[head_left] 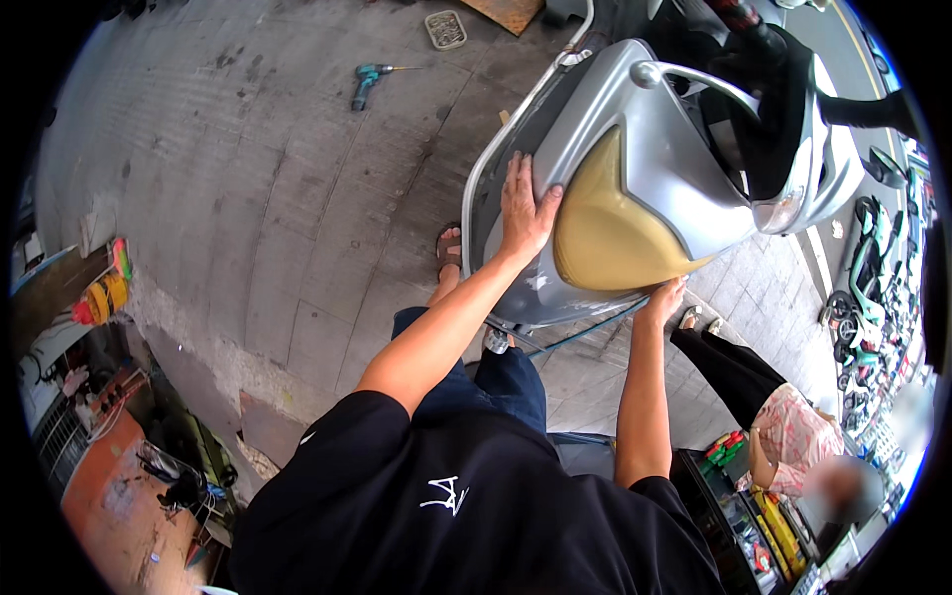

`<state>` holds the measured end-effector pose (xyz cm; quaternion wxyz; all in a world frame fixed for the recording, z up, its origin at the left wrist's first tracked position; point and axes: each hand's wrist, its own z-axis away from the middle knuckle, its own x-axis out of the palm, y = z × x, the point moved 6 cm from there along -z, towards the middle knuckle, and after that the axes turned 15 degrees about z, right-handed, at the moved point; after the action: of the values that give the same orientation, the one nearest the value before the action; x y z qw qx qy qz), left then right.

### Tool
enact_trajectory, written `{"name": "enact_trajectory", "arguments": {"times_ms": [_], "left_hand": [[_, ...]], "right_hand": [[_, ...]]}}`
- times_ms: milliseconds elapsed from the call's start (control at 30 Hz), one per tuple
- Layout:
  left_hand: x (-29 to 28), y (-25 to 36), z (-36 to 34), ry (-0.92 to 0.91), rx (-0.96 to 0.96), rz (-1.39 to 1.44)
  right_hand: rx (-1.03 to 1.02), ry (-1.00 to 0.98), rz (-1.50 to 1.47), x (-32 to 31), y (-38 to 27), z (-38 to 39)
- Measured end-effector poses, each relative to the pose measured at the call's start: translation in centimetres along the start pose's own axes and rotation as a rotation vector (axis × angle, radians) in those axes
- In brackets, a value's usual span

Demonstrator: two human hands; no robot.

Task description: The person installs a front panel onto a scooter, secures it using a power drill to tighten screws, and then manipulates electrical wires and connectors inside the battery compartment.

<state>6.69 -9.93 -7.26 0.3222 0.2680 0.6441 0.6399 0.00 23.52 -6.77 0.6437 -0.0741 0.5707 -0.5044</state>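
In front of me stands a scooter with a silver front body panel (662, 149) and a gold centre panel (613, 223) set into it. My left hand (526, 213) lies flat against the silver side, fingers stretched out and thumb spread towards the gold piece. At the gold panel's pointed tip, my right hand (659, 300) has its fingers curled on the edge. Some of those fingertips are hidden by the panel. Pale scuffs show on the silver surface below the gold. A bluish-green cable or hose (595, 325) runs under the body near my right wrist.
A teal cordless drill (367, 87) with a long bit lies on the paving; beyond it sits a tray of small hardware (445, 31). A metal tube frame (474, 188) borders the scooter. To my right are a tool cart (729, 516) and a person in a pink patterned top (793, 436).
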Motion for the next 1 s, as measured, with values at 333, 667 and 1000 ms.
{"name": "enact_trajectory", "arguments": {"times_ms": [333, 667, 1000], "left_hand": [[-9.9, -18.0, 16.9, -0.022, -1.137, 0.238], [-3.6, -11.6, 18.7, 0.389, -1.549, 0.786], [-2.9, -14.1, 20.4, 0.540, -1.636, 0.755]], "right_hand": [[0.330, -0.416, -0.156, 5.4, 13.2, 10.8], [0.544, -0.558, -0.307, 9.6, 19.5, 16.9], [0.629, -0.568, -0.396, 9.4, 19.0, 17.1]]}}
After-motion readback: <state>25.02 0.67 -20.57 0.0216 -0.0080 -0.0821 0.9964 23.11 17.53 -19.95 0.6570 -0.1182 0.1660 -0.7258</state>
